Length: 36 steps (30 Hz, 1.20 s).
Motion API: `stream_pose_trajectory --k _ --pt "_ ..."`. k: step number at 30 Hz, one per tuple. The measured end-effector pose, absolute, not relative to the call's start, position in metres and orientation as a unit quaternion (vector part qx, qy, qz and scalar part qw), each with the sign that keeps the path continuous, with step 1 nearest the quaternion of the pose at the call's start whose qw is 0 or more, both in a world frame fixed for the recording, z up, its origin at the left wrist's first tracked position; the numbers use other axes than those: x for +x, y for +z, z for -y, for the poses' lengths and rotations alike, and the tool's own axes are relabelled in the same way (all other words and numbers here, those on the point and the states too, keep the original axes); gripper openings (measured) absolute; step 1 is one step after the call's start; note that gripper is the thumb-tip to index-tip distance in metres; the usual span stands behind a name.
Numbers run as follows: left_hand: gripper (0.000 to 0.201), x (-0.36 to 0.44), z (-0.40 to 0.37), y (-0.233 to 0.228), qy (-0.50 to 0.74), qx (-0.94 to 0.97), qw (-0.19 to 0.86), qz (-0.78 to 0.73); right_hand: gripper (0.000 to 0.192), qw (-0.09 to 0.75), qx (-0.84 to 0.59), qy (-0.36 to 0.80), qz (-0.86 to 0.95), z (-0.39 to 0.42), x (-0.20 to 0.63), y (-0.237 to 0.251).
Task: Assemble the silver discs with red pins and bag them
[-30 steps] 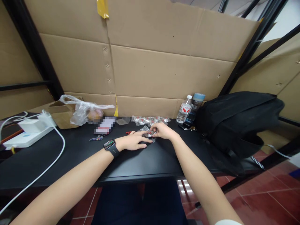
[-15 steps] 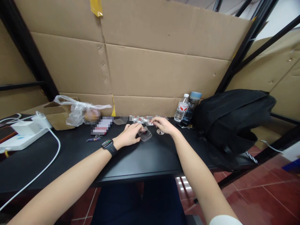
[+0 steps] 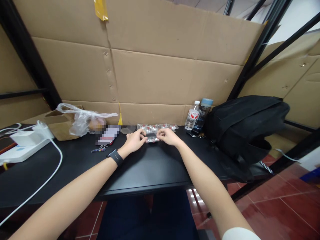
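Black tabletop (image 3: 155,166) nearest, bare at 6 o'clock. Both forearms run up to centre; a dark watch (image 3: 115,156) sits on the left wrist. Left hand (image 3: 135,140) and right hand (image 3: 168,136) meet at 12 o'clock on a small clear plastic packet (image 3: 152,139), fingertips pinching its two ends, fingers curled shut on it; the packet lies low at the table surface, whether resting or just lifted can't tell. Contents too small to read, something dark inside. Judged: very light, thin crinkly film, slick, floppy, so best pinched at edges or corners, not the middle. Just behind it, a row of similar packets with red bits (image 3: 157,127). At 10 o'clock, crumpled plastic bag (image 3: 82,118) on a brown box; at 9 o'clock, white power strip (image 3: 22,143) and cable. At 2 o'clock, water bottle (image 3: 192,116), black backpack (image 3: 247,130). Cardboard wall (image 3: 160,66) behind.
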<state>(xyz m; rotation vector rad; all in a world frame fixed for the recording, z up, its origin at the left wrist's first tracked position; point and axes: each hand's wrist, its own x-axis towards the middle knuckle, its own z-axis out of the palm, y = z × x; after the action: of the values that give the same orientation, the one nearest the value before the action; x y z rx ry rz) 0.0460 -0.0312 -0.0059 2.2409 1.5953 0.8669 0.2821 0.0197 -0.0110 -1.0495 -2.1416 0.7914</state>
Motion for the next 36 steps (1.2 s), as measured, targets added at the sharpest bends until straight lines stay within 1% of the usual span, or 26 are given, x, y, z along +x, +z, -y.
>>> stream_pose_trajectory --k 1,3,4,5,7,9,10,11,14,15,17,19,21,22,24,26,28,31,36 --pt "0.019 0.047 0.031 -0.008 0.297 0.764 0.126 -0.559 0.016 0.314 -0.412 0.305 0.799 -0.02 0.281 -0.014" --pt "0.027 0.049 0.03 -0.013 0.291 0.765 0.101 -0.566 0.036 0.318 -0.427 0.289 0.795 -0.02 0.279 -0.018" --pt "0.026 0.05 0.03 -0.015 0.284 0.773 0.081 -0.562 0.042 0.318 -0.426 0.272 0.802 -0.019 0.277 -0.019" --pt "0.024 0.05 0.03 -0.018 0.273 0.783 0.061 -0.555 0.044 0.313 -0.421 0.252 0.813 -0.018 0.276 -0.02" --pt "0.021 0.05 0.029 -0.022 0.245 0.808 0.024 -0.536 0.035 0.29 -0.407 0.199 0.843 -0.017 0.275 -0.019" --pt "0.027 0.049 0.028 -0.026 0.219 0.825 -0.004 -0.52 0.024 0.262 -0.395 0.141 0.869 -0.016 0.274 -0.017" --pt "0.029 0.049 0.028 -0.028 0.21 0.832 -0.013 -0.513 0.023 0.247 -0.392 0.117 0.878 -0.016 0.274 -0.017" --pt "0.031 0.048 0.027 -0.029 0.205 0.838 -0.019 -0.506 0.024 0.232 -0.391 0.101 0.885 -0.016 0.274 -0.017" --pt "0.029 0.045 0.026 -0.029 0.198 0.853 -0.023 -0.482 0.04 0.191 -0.393 0.087 0.895 -0.016 0.274 -0.019" --pt "0.027 0.045 0.026 -0.028 0.199 0.857 -0.025 -0.475 0.041 0.183 -0.393 0.085 0.897 -0.016 0.274 -0.02" --pt "0.023 0.045 0.026 -0.026 0.205 0.858 -0.034 -0.47 0.033 0.183 -0.395 0.077 0.897 -0.016 0.273 -0.02" --pt "0.02 0.046 0.027 -0.024 0.218 0.853 -0.039 -0.473 0.021 0.201 -0.407 0.069 0.888 -0.016 0.271 -0.02" --pt "0.019 0.047 0.027 -0.022 0.232 0.843 -0.027 -0.485 0.014 0.228 -0.42 0.068 0.876 -0.017 0.27 -0.017" --pt "0.02 0.047 0.027 -0.022 0.24 0.835 -0.017 -0.494 0.013 0.239 -0.42 0.074 0.873 -0.017 0.27 -0.016" --pt "0.023 0.048 0.025 -0.021 0.26 0.817 0.006 -0.515 0.018 0.251 -0.41 0.108 0.87 -0.018 0.271 -0.015" --pt "0.023 0.048 0.024 -0.021 0.275 0.797 0.028 -0.537 0.02 0.253 -0.4 0.167 0.865 -0.019 0.271 -0.016" --pt "0.023 0.048 0.022 -0.021 0.282 0.782 0.045 -0.554 0.017 0.261 -0.389 0.232 0.853 -0.019 0.272 -0.019" --pt "0.022 0.046 0.02 -0.02 0.282 0.773 0.06 -0.565 0.033 0.288 -0.375 0.318 0.822 -0.02 0.27 -0.024" --pt "0.021 0.04 0.019 -0.012 0.278 0.765 0.096 -0.573 0.046 0.336 -0.406 0.422 0.737 -0.017 0.267 -0.02"
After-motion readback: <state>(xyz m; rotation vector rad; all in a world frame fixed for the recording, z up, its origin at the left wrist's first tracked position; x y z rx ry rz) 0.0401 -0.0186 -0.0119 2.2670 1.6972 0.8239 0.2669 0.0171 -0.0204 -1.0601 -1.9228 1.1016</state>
